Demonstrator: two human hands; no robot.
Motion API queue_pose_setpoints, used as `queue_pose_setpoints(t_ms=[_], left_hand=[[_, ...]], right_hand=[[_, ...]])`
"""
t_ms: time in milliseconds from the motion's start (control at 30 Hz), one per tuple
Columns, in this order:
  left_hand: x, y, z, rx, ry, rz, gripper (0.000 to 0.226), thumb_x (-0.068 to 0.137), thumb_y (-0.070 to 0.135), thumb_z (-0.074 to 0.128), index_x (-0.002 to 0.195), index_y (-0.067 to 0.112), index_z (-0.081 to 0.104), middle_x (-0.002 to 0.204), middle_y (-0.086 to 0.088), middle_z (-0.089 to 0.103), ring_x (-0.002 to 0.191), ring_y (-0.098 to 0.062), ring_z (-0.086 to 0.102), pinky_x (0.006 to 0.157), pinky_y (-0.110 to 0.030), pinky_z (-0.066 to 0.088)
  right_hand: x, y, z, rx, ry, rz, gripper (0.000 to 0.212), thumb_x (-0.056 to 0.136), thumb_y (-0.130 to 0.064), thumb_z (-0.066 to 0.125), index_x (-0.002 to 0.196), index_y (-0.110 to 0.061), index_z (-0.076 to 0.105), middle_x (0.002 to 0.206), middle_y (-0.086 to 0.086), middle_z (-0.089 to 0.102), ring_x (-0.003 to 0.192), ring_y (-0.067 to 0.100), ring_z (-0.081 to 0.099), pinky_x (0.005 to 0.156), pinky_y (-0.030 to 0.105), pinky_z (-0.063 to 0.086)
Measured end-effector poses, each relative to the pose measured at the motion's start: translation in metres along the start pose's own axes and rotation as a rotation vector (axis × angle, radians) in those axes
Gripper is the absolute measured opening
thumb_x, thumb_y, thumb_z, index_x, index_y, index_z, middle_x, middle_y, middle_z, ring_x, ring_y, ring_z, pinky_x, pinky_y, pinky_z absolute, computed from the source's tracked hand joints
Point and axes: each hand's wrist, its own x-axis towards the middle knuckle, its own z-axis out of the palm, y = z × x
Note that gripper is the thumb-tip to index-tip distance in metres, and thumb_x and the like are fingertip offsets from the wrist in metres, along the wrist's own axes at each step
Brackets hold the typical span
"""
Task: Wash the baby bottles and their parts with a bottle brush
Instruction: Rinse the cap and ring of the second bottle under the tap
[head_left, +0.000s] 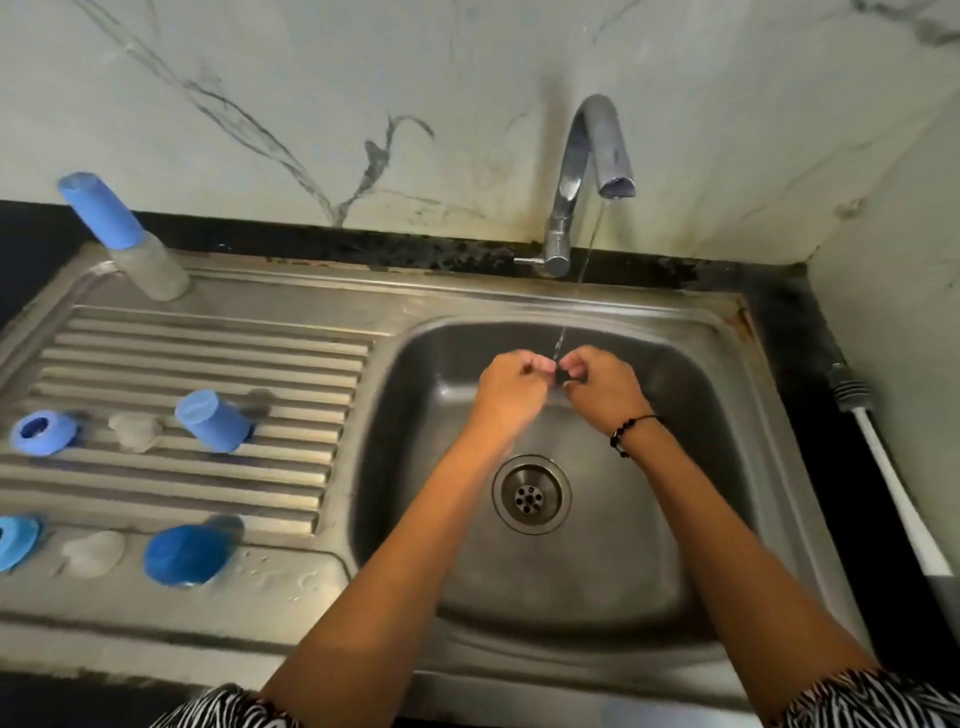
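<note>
My left hand (511, 387) and my right hand (602, 387) are close together over the sink basin (675, 415), under a thin stream of water. Both have curled fingers, and I see nothing plainly held in them. On the draining board stands a clear baby bottle with a blue cap (124, 239), tilted, at the back left. In front of it lie a blue ring (41, 431), a clear nipple (135, 431) and a light blue cap (213, 421). Nearer me are another blue ring (15, 540), a clear nipple (93, 553) and a dark blue cap (184, 553). The bottle brush (883, 467) lies on the right counter.
The faucet (587, 171) stands behind the basin with water running from its spout. The drain (531, 493) sits in the basin's middle, below my wrists. A black counter borders the steel sink, with a marble wall behind and to the right.
</note>
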Motion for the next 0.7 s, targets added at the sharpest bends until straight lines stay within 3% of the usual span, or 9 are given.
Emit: queue_pose_setpoints(t_ms=[133, 267, 333, 433, 533, 567, 633, 700], left_hand=[[0.027, 0.011, 0.021, -0.014, 0.035, -0.009, 0.021, 0.088, -0.002, 0.05, 0.084, 0.014, 0.064, 0.104, -0.02, 0.068, 0.106, -0.036, 0.06, 0.098, -0.044, 0.047], [0.055, 0.017, 0.032, -0.052, 0.127, 0.027, 0.018, 0.089, -0.001, 0.049, 0.088, 0.007, 0.065, 0.101, -0.022, 0.067, 0.102, -0.036, 0.061, 0.098, -0.045, 0.046], [0.068, 0.018, 0.035, -0.048, 0.137, 0.037, 0.018, 0.088, -0.001, 0.049, 0.085, 0.009, 0.064, 0.095, -0.02, 0.067, 0.091, -0.032, 0.061, 0.093, -0.041, 0.048], [0.077, 0.018, 0.04, -0.052, 0.113, 0.028, 0.024, 0.087, -0.004, 0.047, 0.08, 0.013, 0.062, 0.083, -0.009, 0.062, 0.081, -0.017, 0.054, 0.082, -0.034, 0.046], [0.079, 0.013, 0.042, -0.048, 0.088, 0.005, 0.031, 0.086, -0.008, 0.044, 0.076, 0.016, 0.061, 0.082, -0.004, 0.061, 0.082, -0.017, 0.054, 0.089, -0.039, 0.048], [0.078, 0.012, 0.041, -0.047, 0.081, 0.002, 0.033, 0.085, -0.01, 0.044, 0.075, 0.017, 0.06, 0.081, -0.003, 0.061, 0.082, -0.017, 0.055, 0.091, -0.041, 0.048], [0.076, 0.011, 0.039, -0.045, 0.082, 0.004, 0.035, 0.083, -0.012, 0.042, 0.074, 0.017, 0.061, 0.08, -0.002, 0.062, 0.083, -0.018, 0.056, 0.094, -0.043, 0.049], [0.075, 0.012, 0.036, -0.032, 0.084, 0.016, 0.033, 0.082, -0.012, 0.042, 0.079, 0.013, 0.063, 0.081, -0.003, 0.063, 0.083, -0.017, 0.057, 0.094, -0.043, 0.049]], right_hand=[[0.04, 0.01, -0.017, 0.091, 0.095, -0.007, 0.02, 0.088, -0.002, 0.05, 0.103, -0.006, 0.063, 0.105, 0.01, 0.064, 0.099, 0.022, 0.057, 0.081, 0.023, 0.039], [0.09, -0.005, -0.038, 0.203, 0.274, -0.26, 0.022, 0.089, 0.001, 0.047, 0.1, -0.006, 0.065, 0.104, 0.009, 0.067, 0.096, 0.018, 0.06, 0.088, 0.026, 0.046], [0.117, -0.015, -0.04, 0.15, 0.17, -0.333, 0.028, 0.09, 0.002, 0.046, 0.111, -0.007, 0.064, 0.109, 0.011, 0.066, 0.101, 0.021, 0.06, 0.091, 0.027, 0.046], [0.148, -0.029, -0.036, -0.152, -0.167, -0.351, 0.046, 0.086, 0.003, 0.046, 0.128, -0.014, 0.055, 0.125, 0.011, 0.06, 0.115, 0.026, 0.056, 0.101, 0.03, 0.042], [0.155, -0.039, -0.031, -0.231, -0.202, -0.323, 0.041, 0.087, 0.004, 0.045, 0.124, -0.009, 0.058, 0.121, 0.011, 0.061, 0.112, 0.023, 0.057, 0.096, 0.026, 0.043], [0.155, -0.041, -0.029, -0.118, -0.166, -0.295, 0.037, 0.088, 0.005, 0.044, 0.119, -0.006, 0.061, 0.112, 0.01, 0.064, 0.102, 0.015, 0.062, 0.086, 0.019, 0.047], [0.15, -0.039, -0.027, 0.315, -0.139, -0.154, 0.032, 0.089, 0.011, 0.038, 0.105, 0.001, 0.062, 0.083, 0.003, 0.059, 0.057, -0.005, 0.06, 0.052, 0.008, 0.043], [0.141, -0.034, -0.027, 0.851, -0.141, 0.043, 0.031, 0.088, 0.014, 0.03, 0.085, -0.001, 0.058, 0.07, 0.002, 0.044, 0.029, 0.004, 0.04, 0.031, 0.016, 0.033]])
